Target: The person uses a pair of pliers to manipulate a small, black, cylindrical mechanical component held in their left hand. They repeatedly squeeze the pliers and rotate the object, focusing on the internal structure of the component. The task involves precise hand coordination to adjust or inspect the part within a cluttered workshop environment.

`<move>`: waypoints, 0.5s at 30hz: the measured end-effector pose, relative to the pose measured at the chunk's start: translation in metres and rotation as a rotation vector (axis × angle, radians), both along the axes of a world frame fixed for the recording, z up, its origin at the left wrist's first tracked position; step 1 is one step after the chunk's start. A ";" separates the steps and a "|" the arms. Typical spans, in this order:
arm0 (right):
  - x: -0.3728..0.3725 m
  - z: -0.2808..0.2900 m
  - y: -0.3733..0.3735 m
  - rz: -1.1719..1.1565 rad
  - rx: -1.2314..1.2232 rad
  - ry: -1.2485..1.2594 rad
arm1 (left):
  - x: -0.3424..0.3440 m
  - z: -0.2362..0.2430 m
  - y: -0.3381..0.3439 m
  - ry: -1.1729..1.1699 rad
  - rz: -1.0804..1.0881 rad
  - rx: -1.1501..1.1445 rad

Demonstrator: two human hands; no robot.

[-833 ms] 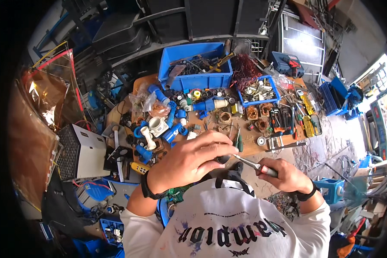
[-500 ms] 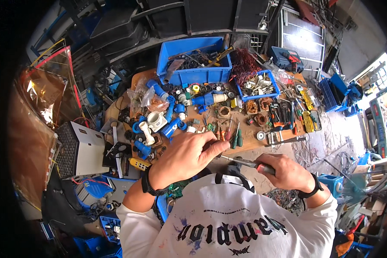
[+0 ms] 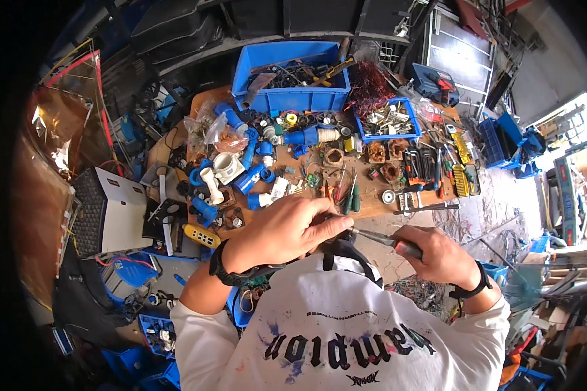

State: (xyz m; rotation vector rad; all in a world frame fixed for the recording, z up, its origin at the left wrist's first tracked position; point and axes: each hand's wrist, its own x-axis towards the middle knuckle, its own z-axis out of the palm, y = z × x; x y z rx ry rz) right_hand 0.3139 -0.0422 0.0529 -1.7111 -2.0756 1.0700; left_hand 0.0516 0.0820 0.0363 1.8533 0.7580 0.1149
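- Right hand (image 3: 437, 257): clamped on the red-and-grey handle of one metal-shafted tool (image 3: 379, 240).
- Tool: between both hands, shaft slanting to the left fingertips.
- Left hand (image 3: 277, 234): thumb and fingers bunched at shaft's tip; grip contents cannot be told.
- Desk (image 3: 372, 207): wooden, cluttered.
- Blue tray (image 3: 390, 137): metal parts.
- Blue crate (image 3: 297, 101): mixed scrap.

At the back of the worktop (image 3: 372, 193) stands a bin (image 3: 293, 101), with a tray (image 3: 389, 137) to its right and a wire tangle (image 3: 370, 94) behind the tray. Pipe fittings (image 3: 228, 168) lie across the left part, screwdrivers (image 3: 355, 199) near the middle of the front edge, other tools (image 3: 424, 171) to their right. Before the worktop, a driver (image 3: 408, 249) points left from the right hand (image 3: 435, 257) toward the left hand (image 3: 277, 236).
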 end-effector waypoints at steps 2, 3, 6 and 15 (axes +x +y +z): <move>0.003 0.001 -0.001 0.045 0.032 -0.068 | 0.006 -0.003 -0.001 0.011 -0.002 0.184; 0.006 0.000 -0.001 0.032 0.045 -0.058 | 0.009 -0.005 -0.003 -0.019 -0.002 0.295; 0.021 -0.001 0.002 -0.003 0.087 -0.025 | 0.016 -0.003 -0.010 -0.307 0.019 0.368; 0.076 0.012 0.017 0.104 0.053 0.024 | 0.058 0.008 -0.013 -0.330 0.058 0.366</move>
